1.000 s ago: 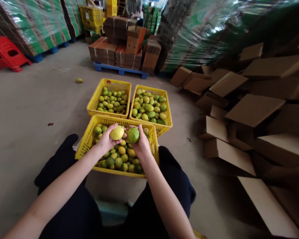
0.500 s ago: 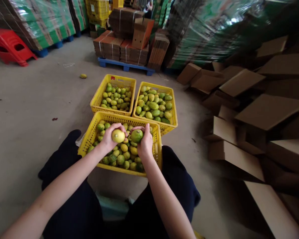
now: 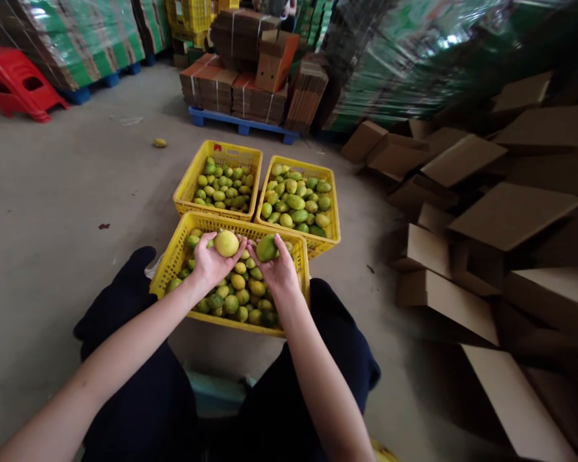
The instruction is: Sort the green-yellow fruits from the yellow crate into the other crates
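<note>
A yellow fruit (image 3: pixel 226 243) was held in the left hand (image 3: pixel 212 262), cradled on an upturned palm, with the fingers partly open and only loosely curled under it. A green fruit (image 3: pixel 266 248) was held in the right hand (image 3: pixel 282 273), the thumb laid along its outer side and the other fingers reached out beneath, partly open. Whether the fingertips of the two hands were touching could not be told. Both pieces were held over the near crate (image 3: pixel 207 222), toward its back edge, clear of the pile.

The handling of this pair was judged unfinished, since neither piece had been set down. Much was left in the near crate: loose fruit (image 3: pixel 238 281) was spread in mixed yellow and green from its left edge to its front right corner. Fruit was also held in both crates beyond its back edge, the far left crate (image 3: pixel 186 184) and the far right crate (image 3: pixel 336 208), each with its bottom covered. How much of that had been dealt with could not be read from the piles. A single stray fruit (image 3: pixel 160 142) was left on the floor, beyond the far left crate's back left corner.
</note>
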Available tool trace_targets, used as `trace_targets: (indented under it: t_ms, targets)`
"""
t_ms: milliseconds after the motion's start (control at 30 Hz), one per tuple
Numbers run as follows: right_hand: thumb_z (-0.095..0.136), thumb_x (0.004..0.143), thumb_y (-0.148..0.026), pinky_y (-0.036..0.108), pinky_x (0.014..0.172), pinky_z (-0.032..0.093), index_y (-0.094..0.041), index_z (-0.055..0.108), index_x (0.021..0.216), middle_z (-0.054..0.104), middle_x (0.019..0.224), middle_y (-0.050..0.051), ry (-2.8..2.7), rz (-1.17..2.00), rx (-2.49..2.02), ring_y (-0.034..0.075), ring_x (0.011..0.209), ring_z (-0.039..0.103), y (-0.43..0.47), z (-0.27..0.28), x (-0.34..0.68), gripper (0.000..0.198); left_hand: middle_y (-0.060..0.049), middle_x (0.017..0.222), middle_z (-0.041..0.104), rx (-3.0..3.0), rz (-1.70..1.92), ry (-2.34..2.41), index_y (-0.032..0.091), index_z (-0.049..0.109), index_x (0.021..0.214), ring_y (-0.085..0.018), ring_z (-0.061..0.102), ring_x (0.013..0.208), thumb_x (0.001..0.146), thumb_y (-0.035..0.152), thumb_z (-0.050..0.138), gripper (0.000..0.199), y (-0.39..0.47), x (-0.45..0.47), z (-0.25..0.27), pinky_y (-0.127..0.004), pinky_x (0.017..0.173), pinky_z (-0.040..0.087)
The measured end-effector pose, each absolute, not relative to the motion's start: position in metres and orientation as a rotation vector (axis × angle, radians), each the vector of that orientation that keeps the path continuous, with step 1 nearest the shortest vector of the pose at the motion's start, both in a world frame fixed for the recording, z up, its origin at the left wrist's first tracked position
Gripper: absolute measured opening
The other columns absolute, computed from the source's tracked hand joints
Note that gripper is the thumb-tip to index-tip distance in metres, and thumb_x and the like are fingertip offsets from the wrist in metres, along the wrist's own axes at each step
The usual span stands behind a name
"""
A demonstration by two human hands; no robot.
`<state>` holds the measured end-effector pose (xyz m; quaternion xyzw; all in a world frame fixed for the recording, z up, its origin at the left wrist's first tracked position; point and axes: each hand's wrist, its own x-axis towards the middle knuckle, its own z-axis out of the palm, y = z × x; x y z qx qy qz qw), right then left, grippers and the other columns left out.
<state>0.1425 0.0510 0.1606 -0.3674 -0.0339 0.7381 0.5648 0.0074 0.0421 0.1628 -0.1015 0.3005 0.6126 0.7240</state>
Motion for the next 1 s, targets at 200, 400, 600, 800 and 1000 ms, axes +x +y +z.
trace_targets:
  t_ms: [200, 400, 600, 800, 1000]
  targets:
    - [0.059, 0.085, -0.023, 0.042, 0.076, 0.065, -0.019, 0.059, 0.088, 0.069, 0.074, 0.003, -0.018, 1.832, -0.908, 0.022, 0.081, 0.072, 0.048, 0.17, 0.144, 0.005, -0.013, 0.083, 0.072, -0.164, 1.279, 0.686, 0.008, 0.062, 0.107, -0.019, 0.073, 0.077, 0.093, 0.029, 0.045, 0.03, 0.046, 0.003, 0.164, -0.026, 0.07, 0.063]
    - [0.052, 0.092, -0.035, 0.028, 0.055, 0.061, -0.017, 0.062, 0.086, 0.067, 0.062, 0.004, -0.046, 1.937, -1.067, 0.016, 0.057, 0.065, 0.042, 0.175, 0.143, 0.022, -0.003, 0.048, 0.057, -0.063, 0.908, 0.976, 0.007, 0.067, 0.098, -0.012, 0.052, 0.033, 0.097, 0.051, 0.031, 0.056, 0.048, -0.003, 0.154, -0.019, 0.032, 0.042]
    - [0.061, 0.085, -0.051, 0.022, 0.037, 0.044, -0.016, 0.066, 0.089, 0.072, 0.075, 0.005, -0.305, 2.059, -1.079, 0.011, 0.045, 0.055, 0.04, 0.176, 0.145, 0.035, 0.006, 0.036, 0.036, 0.151, 0.826, 0.908, 0.013, 0.067, 0.089, -0.007, 0.024, 0.024, 0.095, 0.058, 0.032, 0.057, 0.049, -0.002, 0.148, -0.017, 0.026, 0.02]
    - [0.085, 0.06, -0.033, 0.03, 0.069, 0.057, -0.026, 0.061, 0.098, 0.07, 0.096, -0.002, -0.798, 1.361, -1.145, 0.017, 0.081, 0.066, 0.038, 0.163, 0.148, 0.045, -0.004, 0.081, 0.071, 0.728, 1.261, 1.075, 0.018, 0.067, 0.106, -0.014, 0.068, 0.066, 0.08, 0.048, 0.072, 0.039, 0.053, -0.006, 0.153, -0.02, 0.057, 0.053]
    - [0.082, 0.059, -0.015, 0.033, 0.087, 0.055, -0.029, 0.064, 0.105, 0.065, 0.118, 0.001, -0.892, 1.221, -1.021, 0.02, 0.108, 0.061, 0.039, 0.173, 0.154, 0.051, -0.007, 0.121, 0.07, 0.659, 1.385, 0.941, 0.021, 0.072, 0.108, -0.026, 0.063, 0.121, 0.065, 0.005, 0.081, 0.047, 0.047, -0.004, 0.17, -0.028, 0.096, 0.054]
